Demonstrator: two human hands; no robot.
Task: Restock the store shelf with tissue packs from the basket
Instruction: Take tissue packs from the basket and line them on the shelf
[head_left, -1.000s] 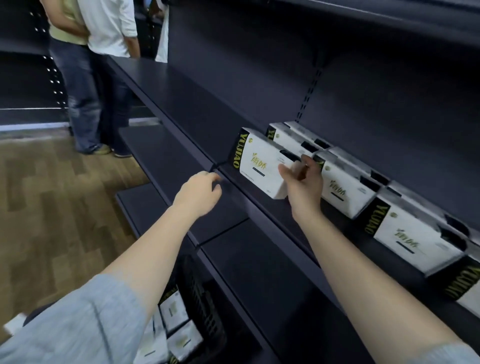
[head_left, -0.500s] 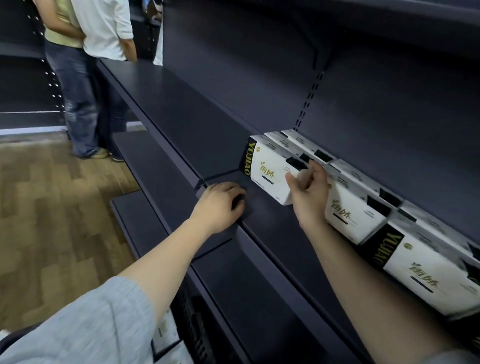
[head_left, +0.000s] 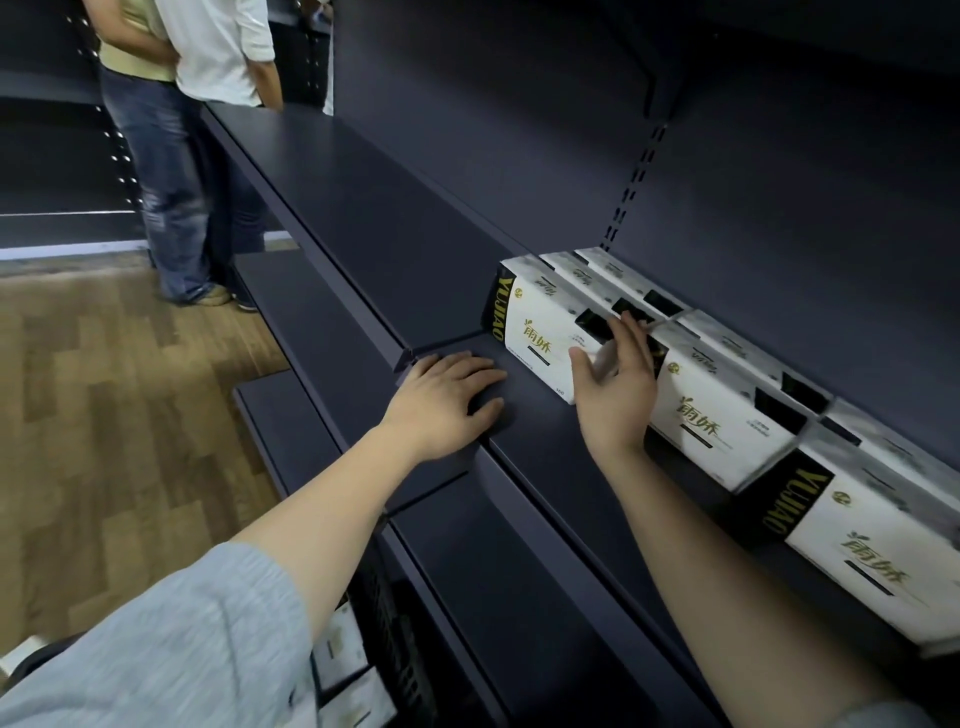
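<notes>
The leftmost tissue pack (head_left: 540, 332), white with a black end panel, stands on the dark shelf (head_left: 363, 208) at the head of a row of like packs that runs off to the right along the back wall. The right hand (head_left: 615, 384) lies against the pack's front right part, fingers nearly straight and reaching up over its top edge, thumb spread out to the left across the white face; the palm faces the pack and nothing is pinched. Its bare forearm rises from the lower right. The left hand (head_left: 449, 397) rests palm down on the shelf's front edge, just left of the pack and apart from it, fingers loosely bent over the lip, holding nothing; its arm comes from a grey sleeve (head_left: 171, 644) at the lower left. More packs show in the basket (head_left: 395, 639) below the shelves, partly hidden. Two people (head_left: 192, 104) stand further along the aisle on the wooden floor (head_left: 114, 415).
</notes>
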